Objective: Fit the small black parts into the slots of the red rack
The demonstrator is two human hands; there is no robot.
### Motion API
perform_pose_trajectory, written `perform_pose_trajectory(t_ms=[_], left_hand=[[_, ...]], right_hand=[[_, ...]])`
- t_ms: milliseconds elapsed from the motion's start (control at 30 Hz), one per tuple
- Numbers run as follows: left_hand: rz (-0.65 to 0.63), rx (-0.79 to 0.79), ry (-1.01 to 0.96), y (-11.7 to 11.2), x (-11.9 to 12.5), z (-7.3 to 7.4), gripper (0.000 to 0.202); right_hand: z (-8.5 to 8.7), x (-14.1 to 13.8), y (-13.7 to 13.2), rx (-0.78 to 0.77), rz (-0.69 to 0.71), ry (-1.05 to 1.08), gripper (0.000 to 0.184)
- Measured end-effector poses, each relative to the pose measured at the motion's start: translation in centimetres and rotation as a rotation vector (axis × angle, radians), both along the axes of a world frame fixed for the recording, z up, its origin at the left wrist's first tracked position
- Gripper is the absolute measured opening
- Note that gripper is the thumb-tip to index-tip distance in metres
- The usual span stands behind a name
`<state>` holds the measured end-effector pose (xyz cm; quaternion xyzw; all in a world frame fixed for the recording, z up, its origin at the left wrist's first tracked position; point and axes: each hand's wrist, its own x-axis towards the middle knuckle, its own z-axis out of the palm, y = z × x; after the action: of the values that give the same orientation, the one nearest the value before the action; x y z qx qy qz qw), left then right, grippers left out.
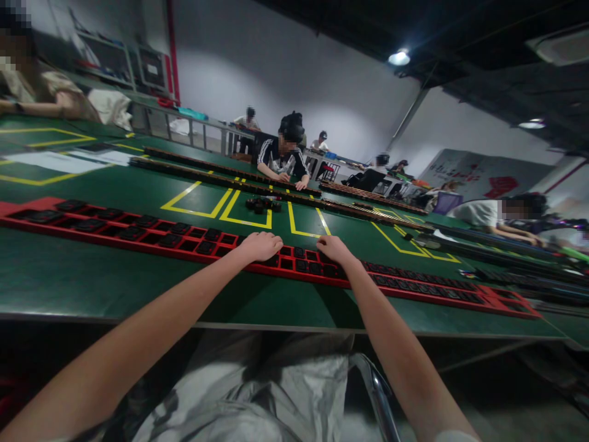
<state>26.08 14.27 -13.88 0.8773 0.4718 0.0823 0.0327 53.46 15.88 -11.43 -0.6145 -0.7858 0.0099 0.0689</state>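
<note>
A long red tray (pixel 347 281) with two rows of square openings runs across the table in front of me. Black square pieces (pixel 301 266) sit in many of its openings. Over the middle of the tray lies my left hand (pixel 261 247), palm down, with its fingers curled together; what is beneath them is hidden. My right hand (pixel 334 250) is a short way to the right, also above the tray, its fingers bent in a closed grip. I cannot make out anything between them. Several openings between the hands show black pieces.
Beyond the tray is a small pile of black parts (pixel 263 204) on the green table (pixel 193 307). Long dark strips (pixel 221 175) stretch across behind it. A person (pixel 283 156) works opposite; others sit left and right. Papers (pixel 55 161) lie at the far left.
</note>
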Motion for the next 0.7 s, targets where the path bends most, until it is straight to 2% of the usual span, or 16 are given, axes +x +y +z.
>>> perform_pose_trajectory(t_ms=[167, 300, 500, 700], left_hand=[[0.007, 0.024, 0.031, -0.3, 0.0, 0.1, 0.046], [0.029, 0.023, 0.03, -0.5, 0.1, 0.3, 0.048], [0.032, -0.002, 0.013, -0.6, 0.3, 0.6, 0.048], [0.002, 0.044, 0.031, -1.0, 0.2, 0.6, 0.048]], right_hand=[[0.2, -6.0, 1.4, 0.025, 0.146, -0.003, 0.032], [-0.4, -9.7, 1.8, -0.049, 0.194, -0.044, 0.034], [-0.5, -9.8, 3.6, -0.089, 0.176, 0.026, 0.036], [1.3, -10.9, 10.0, -0.032, 0.005, 0.154, 0.05]])
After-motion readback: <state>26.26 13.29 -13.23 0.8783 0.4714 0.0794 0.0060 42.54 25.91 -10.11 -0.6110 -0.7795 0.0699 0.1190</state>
